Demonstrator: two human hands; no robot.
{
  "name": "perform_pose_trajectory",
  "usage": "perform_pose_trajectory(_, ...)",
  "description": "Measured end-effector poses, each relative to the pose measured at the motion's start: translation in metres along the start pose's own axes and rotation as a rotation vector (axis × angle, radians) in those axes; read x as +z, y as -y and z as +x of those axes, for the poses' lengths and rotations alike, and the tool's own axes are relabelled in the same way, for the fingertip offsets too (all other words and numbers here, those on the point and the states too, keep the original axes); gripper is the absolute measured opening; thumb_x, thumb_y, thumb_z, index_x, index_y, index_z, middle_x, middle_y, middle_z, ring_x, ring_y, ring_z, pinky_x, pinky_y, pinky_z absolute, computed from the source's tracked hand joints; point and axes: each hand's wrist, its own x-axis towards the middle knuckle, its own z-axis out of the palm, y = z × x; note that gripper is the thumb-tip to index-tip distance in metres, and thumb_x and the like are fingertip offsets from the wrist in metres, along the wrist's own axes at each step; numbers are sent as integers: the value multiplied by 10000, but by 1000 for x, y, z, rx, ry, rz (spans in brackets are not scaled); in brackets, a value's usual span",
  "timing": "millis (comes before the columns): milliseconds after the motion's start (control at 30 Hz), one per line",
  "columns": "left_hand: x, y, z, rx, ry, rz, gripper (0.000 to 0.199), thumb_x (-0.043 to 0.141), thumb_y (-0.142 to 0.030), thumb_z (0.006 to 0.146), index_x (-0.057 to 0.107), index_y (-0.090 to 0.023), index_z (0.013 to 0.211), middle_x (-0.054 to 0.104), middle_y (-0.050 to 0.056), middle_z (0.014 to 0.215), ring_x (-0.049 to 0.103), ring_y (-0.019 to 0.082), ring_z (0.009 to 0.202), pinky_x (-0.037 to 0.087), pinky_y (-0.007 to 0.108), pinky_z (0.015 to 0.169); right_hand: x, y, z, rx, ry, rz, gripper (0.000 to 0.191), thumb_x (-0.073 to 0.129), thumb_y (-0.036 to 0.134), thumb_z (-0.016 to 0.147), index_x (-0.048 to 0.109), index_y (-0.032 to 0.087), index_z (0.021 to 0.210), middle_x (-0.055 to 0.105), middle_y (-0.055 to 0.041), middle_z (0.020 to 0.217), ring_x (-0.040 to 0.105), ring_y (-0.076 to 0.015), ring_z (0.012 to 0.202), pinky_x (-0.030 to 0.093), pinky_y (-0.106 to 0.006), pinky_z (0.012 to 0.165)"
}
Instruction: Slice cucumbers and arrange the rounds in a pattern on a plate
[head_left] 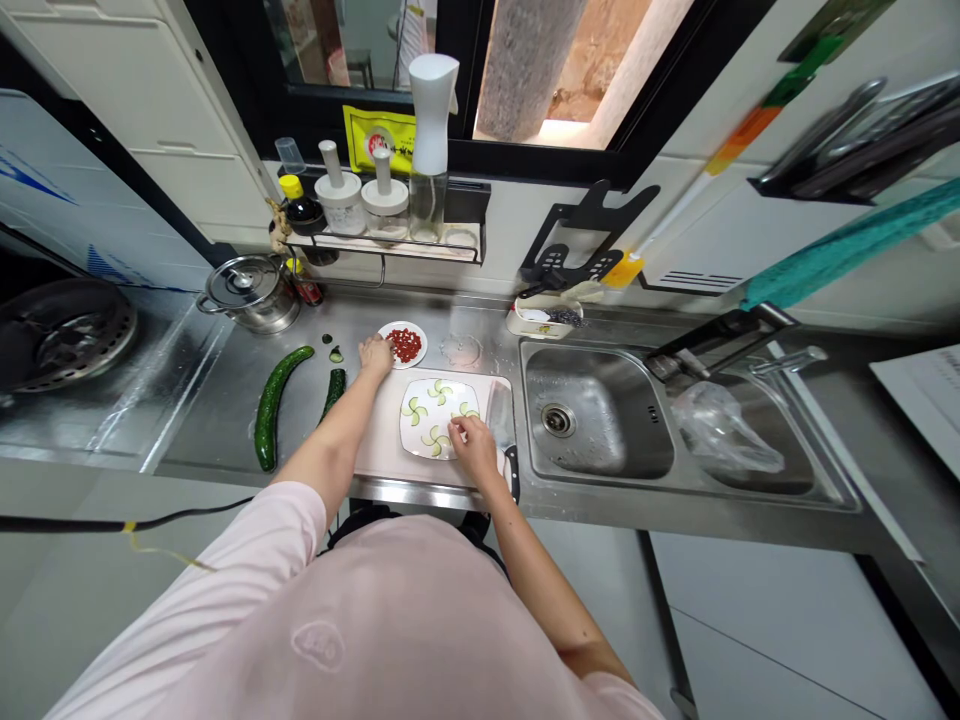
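While the right grip (472, 450) bends over a white ceramic plate (439, 440) set with pinwheels of thin cucumber slices (439, 392), its thumb and fingertips sit almost closed; whether they pinch anything is too small to tell. Beneath that grip, the plate rests on a smooth white cutting board (379, 445), and a black-handled kitchen knife (499, 415) lies just to the grip's right. Ahead, the left grip (375, 355) is loosely curled, its hold unclear, beside a small white plate (421, 350) heaped with diced red pieces (406, 345). Left of this grip, a bumpy dark-green cucumber (271, 410) and a cut cucumber length (334, 390) lie on the brushed stainless-steel table (195, 440). Farther ahead, a yellow label (379, 140) stays unreadable.
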Motion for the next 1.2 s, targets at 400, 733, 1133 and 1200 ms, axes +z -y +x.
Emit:
perform_pose_trajectory(400,7,-1,-1,-105,-105,-189,188,527,-248,804,689,-184,876,621,138,1051,566,259,969,398,379,851,-3,-5,-3,19,-18,17,217,474,304,876,662,197,895,594,-46,794,538,-180,772,411,-281,714)
perform_pose_trajectory(733,-2,-7,-12,-377,-112,-1356,170,666,-215,654,624,-132,796,623,9,658,490,60,508,406,188,521,1,-1,1,20,14,47,237,456,314,885,660,197,913,609,-46,822,546,-173,782,412,-271,701)
perform_pose_trajectory(1133,-13,-12,-31,-359,-66,-1401,226,635,-155,694,620,-139,919,602,-8,677,508,50,521,401,179,533,2,4,8,19,8,48,251,457,345,882,666,208,903,599,-46,799,542,-182,789,414,-272,695)
perform_pose_trajectory(1200,-12,-12,-29,-325,-126,-1316,205,622,-149,691,607,-140,895,569,-28,625,534,66,545,436,198,590,1,4,7,16,5,52,254,456,345,883,665,204,914,599,-47,804,543,-180,790,413,-270,695)
